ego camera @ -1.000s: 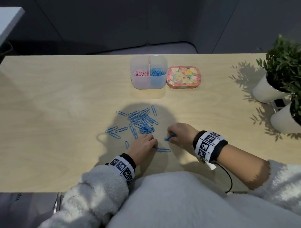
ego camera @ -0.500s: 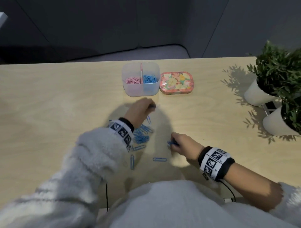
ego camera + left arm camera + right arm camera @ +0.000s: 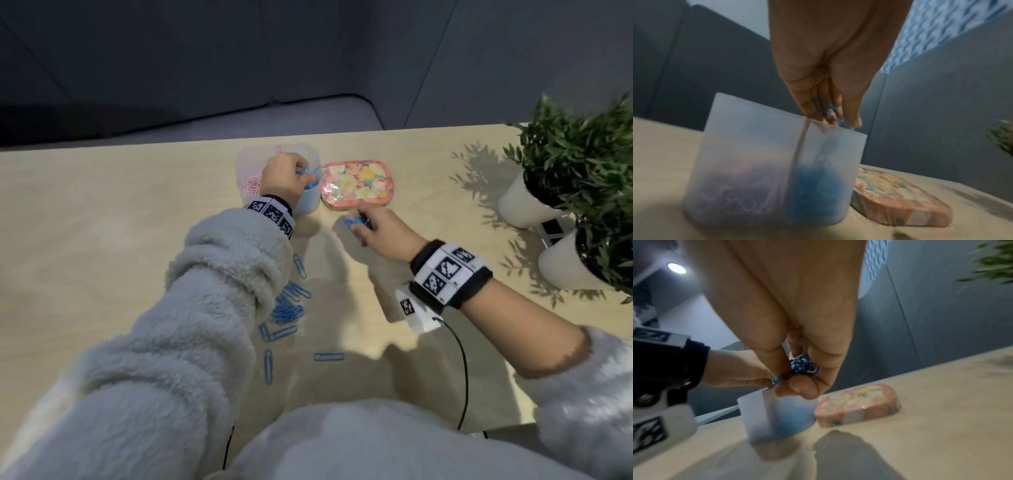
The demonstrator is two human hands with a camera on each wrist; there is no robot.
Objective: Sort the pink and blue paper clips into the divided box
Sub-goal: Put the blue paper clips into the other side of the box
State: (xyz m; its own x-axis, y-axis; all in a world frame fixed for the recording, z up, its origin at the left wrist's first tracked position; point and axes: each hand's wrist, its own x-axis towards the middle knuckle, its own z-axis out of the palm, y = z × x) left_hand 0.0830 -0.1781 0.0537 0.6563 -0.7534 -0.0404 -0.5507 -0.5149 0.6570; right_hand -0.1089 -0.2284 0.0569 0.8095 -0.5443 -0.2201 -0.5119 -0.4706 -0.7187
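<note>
Frosted plastic, head view: left hand [image 3: 281,178] over the divided box [image 3: 310,205] hides its divider; pink clips [image 3: 252,185] sit left of that grip.
Left wrist: fingers pinch blue clips [image 3: 825,108] above the blurred blue compartment.
Right wrist: right hand [image 3: 797,337] clutches a tangled blue bundle [image 3: 803,366] beside the floral tin [image 3: 857,405].

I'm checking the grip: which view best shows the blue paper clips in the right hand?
The right wrist view: the bunched blue paper clips sit sharp between the right hand's fingers. The head view shows a small blur; the left wrist view, none.
</note>
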